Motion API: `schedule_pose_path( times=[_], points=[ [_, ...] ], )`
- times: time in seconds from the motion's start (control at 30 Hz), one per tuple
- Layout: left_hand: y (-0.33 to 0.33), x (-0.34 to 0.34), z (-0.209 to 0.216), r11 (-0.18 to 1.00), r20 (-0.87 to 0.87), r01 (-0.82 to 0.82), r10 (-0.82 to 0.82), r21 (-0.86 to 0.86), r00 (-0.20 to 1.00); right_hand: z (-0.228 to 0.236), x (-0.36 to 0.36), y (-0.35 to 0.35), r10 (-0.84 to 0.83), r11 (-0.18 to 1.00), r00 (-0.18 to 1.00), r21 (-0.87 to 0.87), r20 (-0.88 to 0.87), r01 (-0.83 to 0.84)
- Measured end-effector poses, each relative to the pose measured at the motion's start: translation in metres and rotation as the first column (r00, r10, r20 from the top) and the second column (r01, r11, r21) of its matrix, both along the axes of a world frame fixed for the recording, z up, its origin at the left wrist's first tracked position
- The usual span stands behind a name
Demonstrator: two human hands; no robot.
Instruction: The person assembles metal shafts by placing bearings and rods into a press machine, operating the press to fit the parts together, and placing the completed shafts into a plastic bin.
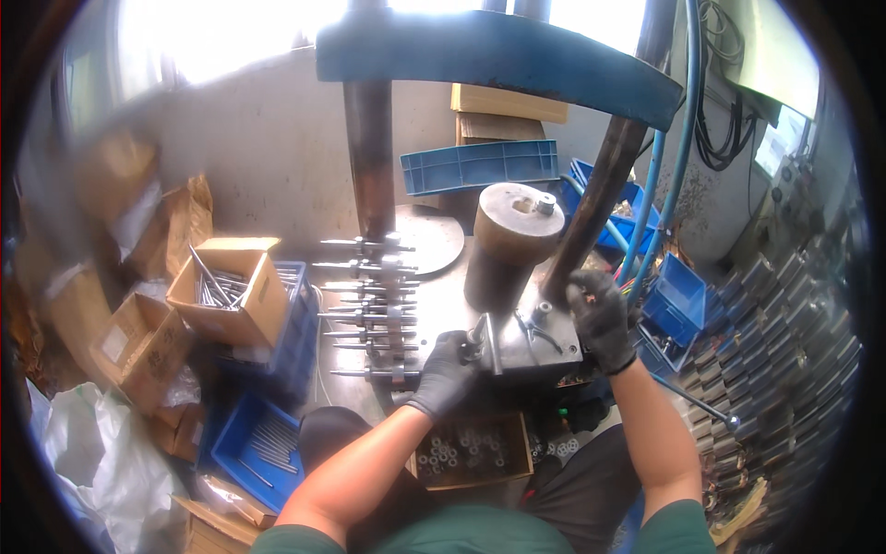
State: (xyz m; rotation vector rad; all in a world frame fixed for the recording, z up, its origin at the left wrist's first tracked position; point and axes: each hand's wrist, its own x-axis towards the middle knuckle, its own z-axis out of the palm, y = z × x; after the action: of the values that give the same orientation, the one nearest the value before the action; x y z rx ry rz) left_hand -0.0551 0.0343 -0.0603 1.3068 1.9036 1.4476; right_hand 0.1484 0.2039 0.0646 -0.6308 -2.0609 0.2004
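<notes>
slim grey steel rod (493, 343): front of flat silver metal bed (441, 309) | we judge it stiff, fairly heavy, slick; hold mid-shaft | dark-gloved left hand (448, 367), dark-gloved right hand (603, 321): curled, we cannot tell if pinching

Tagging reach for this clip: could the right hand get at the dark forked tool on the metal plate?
Probably yes: the right hand is close beside the dark forked tool, with no obstacle visible between them. Whether that hand holds something is unclear.
</notes>
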Motion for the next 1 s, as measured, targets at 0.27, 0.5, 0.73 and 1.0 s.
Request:
schedule_pose_path(
  times=[0.27, 0.5, 0.73, 1.0],
  points=[
    [0.009, -0.011, -0.042, 0.999, -0.052, -0.037, 0.038, 0.012, 0.998, -0.057, 0.074, -0.060, 0.189, 0.980, 0.958, -0.101, 0.215, -0.170],
    [0.026, 0.006, 0.064, 0.772, 0.018, 0.245, -0.315, 0.586, 0.949, -0.043, 0.077, -0.052, 0.286, 0.958, 0.943, -0.077, 0.170, -0.277],
    [0.125, -0.011, 0.208, 0.827, -0.422, 0.197, 0.053, 0.526, 0.905, -0.051, 0.077, -0.040, 0.292, 0.956, 0.907, -0.102, 0.303, -0.274],
    [0.199, -0.047, 0.203, 0.830, -0.334, 0.249, -0.080, 0.500, 0.939, -0.063, 0.075, -0.039, 0.305, 0.952, 0.881, -0.135, 0.361, -0.274]
  ],
)
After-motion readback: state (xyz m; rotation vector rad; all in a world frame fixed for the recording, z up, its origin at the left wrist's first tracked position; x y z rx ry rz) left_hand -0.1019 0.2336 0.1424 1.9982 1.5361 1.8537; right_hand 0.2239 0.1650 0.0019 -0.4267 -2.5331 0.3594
